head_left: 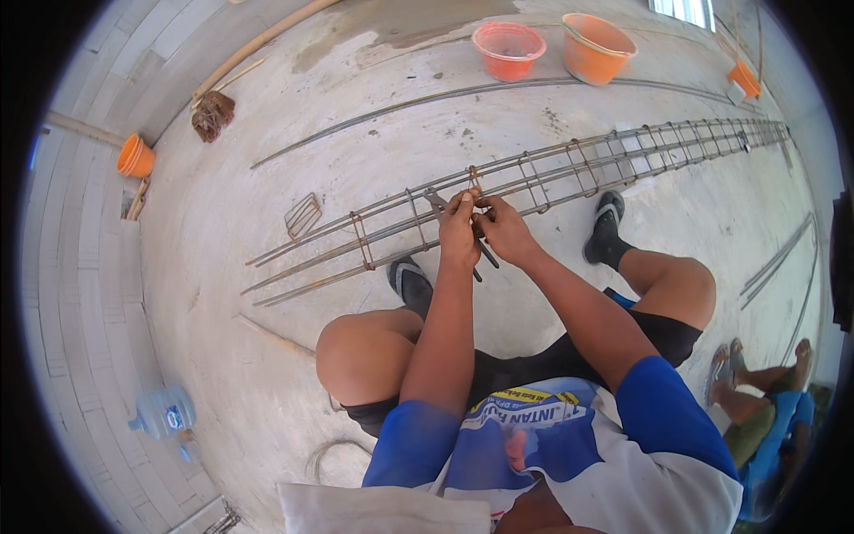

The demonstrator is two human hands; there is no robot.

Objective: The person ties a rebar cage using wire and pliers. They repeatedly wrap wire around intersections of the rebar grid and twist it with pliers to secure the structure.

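A long cage of steel rebar [569, 169] with square stirrups lies across the concrete floor in front of me. My left hand [459, 230] and my right hand [502, 227] meet at one stirrup [472, 181] near the cage's left end. The left hand grips a pair of dark pincers [438, 204] at the joint. The right hand pinches thin tie wire at the same stirrup; a dark handle [487, 256] pokes out below it. I am squatting, knees apart, with my feet in dark sandals beside the cage.
Two orange buckets [509, 49] [598, 46] stand at the back, another orange bucket [135, 157] at the left wall. Loose stirrups [303, 214] and a wire coil [213, 114] lie left. A water jug [164, 411] sits lower left. Another person [765, 400] sits at right. Spare bars [783, 258] lie right.
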